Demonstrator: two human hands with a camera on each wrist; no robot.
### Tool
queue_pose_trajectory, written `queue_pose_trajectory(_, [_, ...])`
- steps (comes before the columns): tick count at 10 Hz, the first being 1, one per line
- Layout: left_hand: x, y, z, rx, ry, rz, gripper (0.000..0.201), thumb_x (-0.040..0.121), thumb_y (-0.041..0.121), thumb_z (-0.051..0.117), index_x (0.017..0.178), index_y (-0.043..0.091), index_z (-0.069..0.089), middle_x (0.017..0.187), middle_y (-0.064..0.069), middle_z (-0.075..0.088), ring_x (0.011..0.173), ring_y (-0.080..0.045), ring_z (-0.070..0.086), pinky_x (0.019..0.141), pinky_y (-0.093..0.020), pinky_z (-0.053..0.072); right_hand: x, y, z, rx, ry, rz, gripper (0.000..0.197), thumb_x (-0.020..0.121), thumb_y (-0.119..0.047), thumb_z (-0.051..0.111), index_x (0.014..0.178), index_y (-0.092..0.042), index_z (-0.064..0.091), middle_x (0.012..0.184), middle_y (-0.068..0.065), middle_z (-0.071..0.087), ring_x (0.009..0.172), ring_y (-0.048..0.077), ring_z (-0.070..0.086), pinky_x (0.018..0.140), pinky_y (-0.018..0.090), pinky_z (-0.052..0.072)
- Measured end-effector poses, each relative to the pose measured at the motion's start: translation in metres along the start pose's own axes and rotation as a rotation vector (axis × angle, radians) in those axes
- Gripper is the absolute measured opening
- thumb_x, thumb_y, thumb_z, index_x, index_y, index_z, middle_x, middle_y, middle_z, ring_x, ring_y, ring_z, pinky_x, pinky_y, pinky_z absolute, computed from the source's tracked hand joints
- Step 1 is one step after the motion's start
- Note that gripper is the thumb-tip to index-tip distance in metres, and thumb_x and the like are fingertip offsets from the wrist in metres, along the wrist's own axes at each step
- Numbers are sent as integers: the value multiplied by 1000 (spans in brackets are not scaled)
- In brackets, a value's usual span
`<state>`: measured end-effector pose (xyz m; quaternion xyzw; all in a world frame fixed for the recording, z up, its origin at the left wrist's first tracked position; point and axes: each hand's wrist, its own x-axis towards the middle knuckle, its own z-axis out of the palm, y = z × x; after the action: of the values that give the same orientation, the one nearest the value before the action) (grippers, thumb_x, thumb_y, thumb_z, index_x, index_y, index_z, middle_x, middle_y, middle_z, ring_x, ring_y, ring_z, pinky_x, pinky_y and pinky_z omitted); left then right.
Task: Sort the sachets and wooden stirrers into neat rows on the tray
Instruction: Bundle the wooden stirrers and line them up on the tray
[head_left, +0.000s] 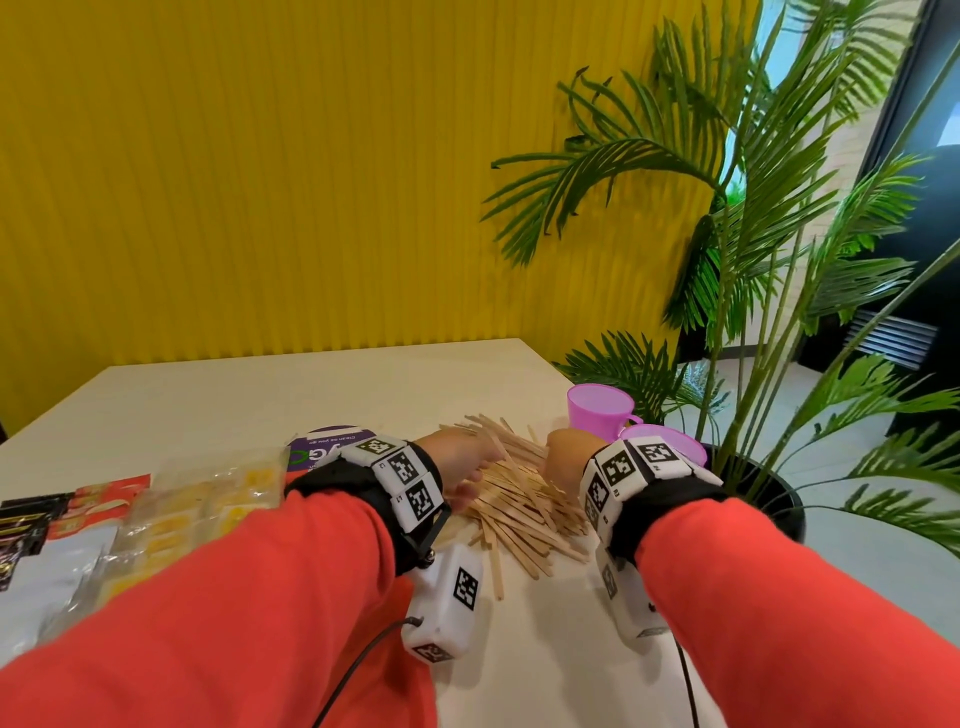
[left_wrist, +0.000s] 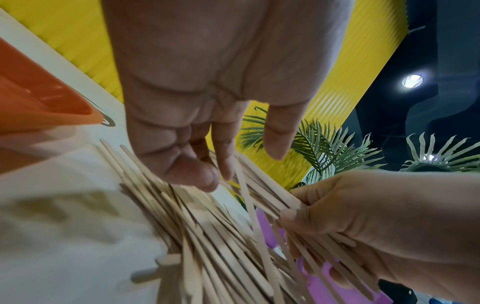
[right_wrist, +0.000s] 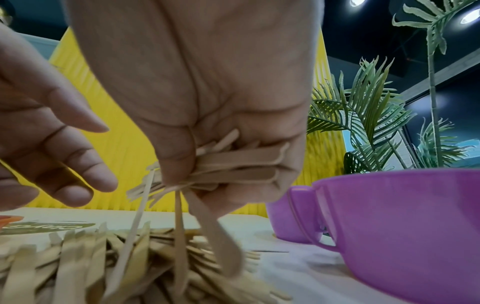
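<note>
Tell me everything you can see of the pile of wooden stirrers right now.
The wooden stirrers are thin, flat, pale sticks with rounded ends, lying crisscrossed in a loose heap on the pale table, beside two purple cups. The right hand grips a fanned bundle of them, lifted above the heap. The left hand touches loose ones with its fingertips. None lie in rows.

two purple cups (head_left: 601, 417) just right of the grip, potted palm (head_left: 748, 270) behind them, yellow ribbed wall (head_left: 260, 182) beyond.
</note>
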<state>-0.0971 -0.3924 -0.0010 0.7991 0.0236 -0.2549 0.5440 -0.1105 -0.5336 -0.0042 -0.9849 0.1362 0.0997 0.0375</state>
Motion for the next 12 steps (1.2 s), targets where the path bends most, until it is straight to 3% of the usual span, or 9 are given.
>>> queue_pose_trajectory(1, [2, -1, 0, -10, 3, 3, 15, 91, 28, 57, 82, 15, 53, 76, 1, 47, 56, -9, 45, 52, -20, 39, 0, -1, 1, -172, -38, -27, 36, 91, -21, 54, 123, -3, 54, 120, 12, 56, 104, 30, 55, 82, 30, 42])
queue_pose_trajectory(2, [2, 0, -1, -13, -4, 6, 11, 91, 26, 57, 88, 16, 55, 79, 1, 51, 59, -10, 48, 51, -22, 40, -3, 2, 2, -94, 21, 8, 34, 92, -20, 55, 123, -5, 55, 118, 9, 55, 112, 28, 53, 93, 34, 47])
queue_pose_trajectory(4, [2, 0, 5, -21, 7, 28, 11, 91, 24, 57, 90, 13, 54, 81, 0, 55, 58, -11, 48, 49, -21, 40, -14, 6, -3, 327, 116, 5, 35, 95, -15, 44, 126, -1, 49, 92, 12, 55, 110, 32, 57, 88, 35, 46])
queue_pose_trajectory(5, [2, 0, 8, -27, 3, 33, 15, 92, 24, 56, 98, 10, 56, 82, -1, 55, 60, -11, 49, 49, -20, 40, -12, 7, -1, 363, 126, -1, 35, 93, -15, 46, 125, -1, 47, 121, 20, 57, 112, 35, 57, 93, 41, 49])
queue_pose_trajectory(6, [3, 2, 11, -74, -3, 60, 18, 93, 23, 55, 104, 9, 55, 91, -2, 56, 63, -11, 51, 48, -18, 41, -14, 2, -1, 401, 97, -35, 34, 93, -14, 47, 124, -2, 46, 118, 18, 57, 109, 34, 58, 91, 40, 50])
queue_pose_trajectory(8, [10, 8, 10, -170, -31, 96, 19, 96, 16, 49, 79, 10, 55, 76, -5, 56, 61, -12, 48, 54, -20, 38, -18, -5, -3, 458, 51, -105, 11, 93, -7, 46, 99, -8, 37, 73, 0, 44, 70, 21, 54, 53, 23, 43])
queue_pose_trajectory(9, [10, 10, 12, -192, -6, 125, 18, 97, 9, 45, 82, 9, 54, 68, -6, 59, 58, -12, 48, 50, -19, 39, -25, -10, -5, 480, 44, -140, 8, 94, -6, 43, 95, -10, 36, 71, -1, 42, 66, 21, 53, 41, 17, 37])
queue_pose_trajectory(11, [6, 14, 14, -288, -9, 170, 15, 97, 2, 42, 89, 11, 50, 79, -7, 58, 62, -10, 55, 45, -15, 42, -28, -17, -6, 555, 74, -160, 4, 96, -9, 36, 97, -11, 39, 78, 6, 53, 66, 20, 53, 50, 22, 37])
queue_pose_trajectory(12, [6, 15, 14, -339, -14, 206, 20, 97, -3, 37, 103, 9, 52, 78, -6, 56, 61, -9, 53, 43, -12, 44, -27, -21, -6, 603, 30, -174, 1, 98, -11, 37, 97, -11, 38, 88, 8, 54, 55, 12, 43, 43, 18, 35])
